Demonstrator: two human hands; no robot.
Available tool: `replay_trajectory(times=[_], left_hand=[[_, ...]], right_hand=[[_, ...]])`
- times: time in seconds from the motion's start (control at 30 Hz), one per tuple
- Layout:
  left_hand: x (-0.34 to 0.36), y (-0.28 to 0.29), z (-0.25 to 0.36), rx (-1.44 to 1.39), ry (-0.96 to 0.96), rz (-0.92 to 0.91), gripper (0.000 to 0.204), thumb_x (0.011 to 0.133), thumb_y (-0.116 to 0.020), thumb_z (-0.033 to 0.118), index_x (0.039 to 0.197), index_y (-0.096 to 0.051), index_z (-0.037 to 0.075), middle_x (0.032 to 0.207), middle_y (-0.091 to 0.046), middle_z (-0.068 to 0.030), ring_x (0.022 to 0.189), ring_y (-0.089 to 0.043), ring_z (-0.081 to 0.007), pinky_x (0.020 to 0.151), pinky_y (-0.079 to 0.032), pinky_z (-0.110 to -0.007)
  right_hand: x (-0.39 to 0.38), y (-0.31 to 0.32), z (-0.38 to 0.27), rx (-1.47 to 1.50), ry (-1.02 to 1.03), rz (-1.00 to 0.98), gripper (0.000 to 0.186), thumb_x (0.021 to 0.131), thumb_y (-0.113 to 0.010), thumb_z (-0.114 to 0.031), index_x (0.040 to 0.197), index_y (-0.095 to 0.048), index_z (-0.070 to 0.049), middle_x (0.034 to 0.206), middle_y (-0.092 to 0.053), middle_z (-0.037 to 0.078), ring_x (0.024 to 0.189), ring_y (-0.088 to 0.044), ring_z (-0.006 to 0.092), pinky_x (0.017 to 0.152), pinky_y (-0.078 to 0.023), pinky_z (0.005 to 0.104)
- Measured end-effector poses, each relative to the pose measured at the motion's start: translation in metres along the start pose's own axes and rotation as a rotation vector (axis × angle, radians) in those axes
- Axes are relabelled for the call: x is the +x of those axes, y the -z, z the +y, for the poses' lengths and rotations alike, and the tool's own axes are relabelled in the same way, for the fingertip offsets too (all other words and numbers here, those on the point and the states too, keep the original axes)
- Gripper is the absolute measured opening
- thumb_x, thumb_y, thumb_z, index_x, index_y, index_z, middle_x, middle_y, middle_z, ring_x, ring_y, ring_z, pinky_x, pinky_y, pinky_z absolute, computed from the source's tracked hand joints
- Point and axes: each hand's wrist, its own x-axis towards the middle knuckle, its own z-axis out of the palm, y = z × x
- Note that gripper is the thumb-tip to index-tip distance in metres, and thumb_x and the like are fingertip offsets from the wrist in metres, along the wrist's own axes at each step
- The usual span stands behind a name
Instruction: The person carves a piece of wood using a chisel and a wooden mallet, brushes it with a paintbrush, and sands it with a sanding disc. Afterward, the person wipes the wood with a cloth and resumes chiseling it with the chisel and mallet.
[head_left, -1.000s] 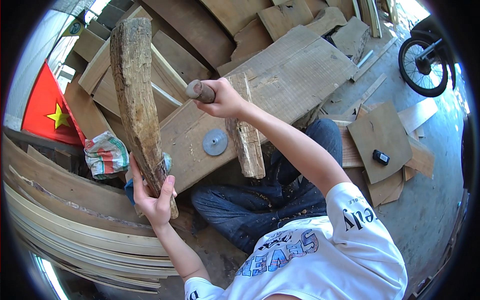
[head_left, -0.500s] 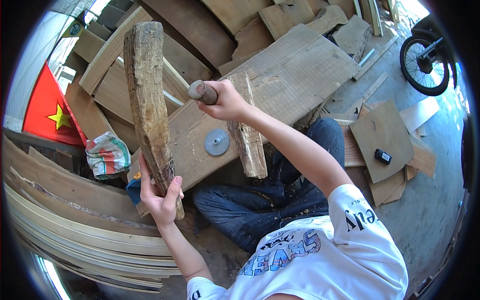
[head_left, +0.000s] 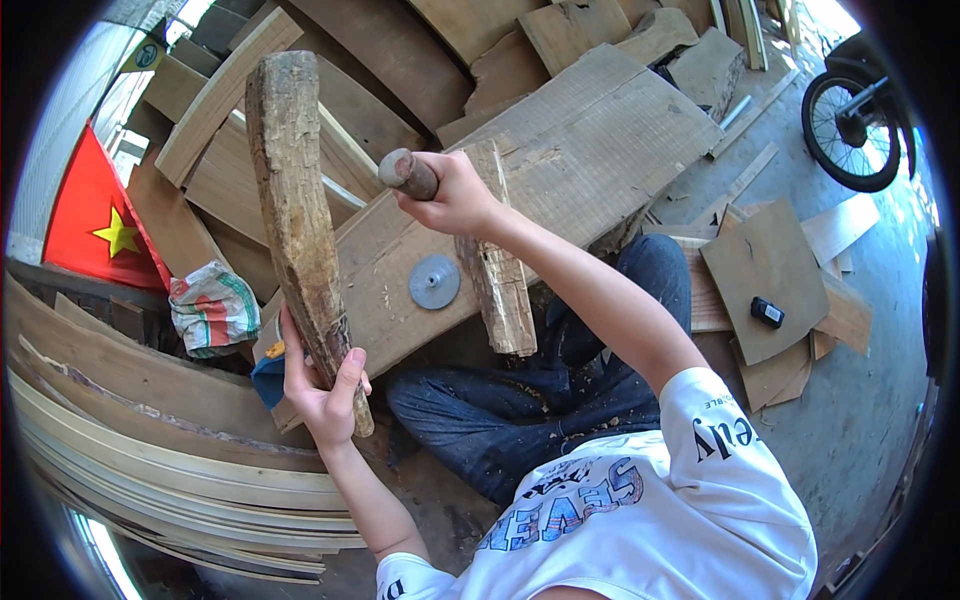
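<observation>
My left hand (head_left: 325, 398) is closed around the narrow lower end of a rough, weathered wooden club (head_left: 290, 185), which stands up at a slight tilt, its thick end farthest from me. My right hand (head_left: 457, 194) grips a thick, rusty-brown round handle (head_left: 410, 174) with a worn, greyish end; whatever lies beneath the fist is hidden. Below that hand, a rough, split wood block (head_left: 500, 305) lies across the edge of a broad plank (head_left: 600, 130). A grey metal disc (head_left: 434, 282) with a central knob rests on the plank, left of the block.
Boards (head_left: 370, 60) lean and pile beyond the plank. Curved wooden strips (head_left: 180, 480) are stacked at the left, near a crumpled white, red and green bag (head_left: 214, 308). Offcuts and a thin panel (head_left: 755, 265) bearing a small black device (head_left: 767, 312) lie right. A wheel (head_left: 850, 130) stands farther right.
The club's thick end has shifted slightly left and nearer to me, while its narrow end has moved a little right. My right hand and the round handle have moved slightly right.
</observation>
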Motion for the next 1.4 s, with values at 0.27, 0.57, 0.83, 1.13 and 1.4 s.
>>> replay_trajectory(times=[0.27, 0.57, 0.83, 1.13, 1.4], left_hand=[[0.017, 0.005, 0.029, 0.004, -0.075, -0.020, 0.082, 0.083, -0.064, -0.002, 0.152, -0.021, 0.007, 0.087, -0.060, -0.0093, 0.054, -0.052, -0.0100, 0.046, -0.044, -0.024], [0.068, 0.017, 0.101, 0.057, -0.286, -0.086, 0.022, 0.102, -0.044, 0.021, 0.110, -0.049, 0.002, 0.075, -0.050, -0.0052, 0.053, -0.051, -0.0106, 0.046, -0.043, -0.023], [0.040, 0.020, 0.100, 0.283, 0.286, -0.296, 0.037, 0.084, -0.068, 0.010, 0.115, -0.053, -0.002, 0.069, -0.056, -0.0032, 0.043, -0.047, -0.0072, 0.038, -0.040, -0.023], [0.052, 0.036, 0.138, 0.142, -0.358, 0.034, 0.037, 0.102, -0.044, 0.025, 0.126, -0.045, -0.003, 0.078, -0.052, -0.0068, 0.051, -0.050, -0.0111, 0.049, -0.045, -0.023], [0.058, 0.005, 0.115, 0.300, 0.388, -0.306, 0.019, 0.087, -0.065, 0.014, 0.094, -0.055, 0.000, 0.064, -0.054, -0.0029, 0.041, -0.049, -0.0094, 0.036, -0.040, -0.024]], right_hand=[[0.002, -0.001, 0.006, -0.010, 0.017, 0.068, 0.013, 0.079, -0.069, -0.010, 0.088, -0.064, -0.002, 0.062, -0.055, 0.008, 0.056, -0.046, 0.0121, 0.056, -0.044, 0.0292], [0.011, 0.004, 0.009, -0.037, -0.040, 0.121, 0.015, 0.079, -0.069, -0.014, 0.084, -0.062, -0.002, 0.059, -0.052, 0.008, 0.056, -0.045, 0.0120, 0.055, -0.044, 0.0306], [0.004, -0.003, 0.003, 0.021, -0.033, 0.049, 0.019, 0.070, -0.068, -0.014, 0.083, -0.062, -0.001, 0.065, -0.058, 0.017, 0.057, -0.057, 0.0306, 0.059, -0.048, 0.0359], [0.015, -0.011, 0.009, -0.014, -0.035, 0.072, 0.018, 0.078, -0.069, -0.016, 0.087, -0.062, -0.002, 0.061, -0.052, 0.009, 0.056, -0.046, 0.0144, 0.056, -0.044, 0.0321], [0.009, -0.006, 0.014, -0.024, -0.031, 0.089, 0.018, 0.077, -0.069, -0.017, 0.084, -0.062, -0.002, 0.058, -0.051, 0.009, 0.054, -0.046, 0.0147, 0.055, -0.044, 0.0329]])
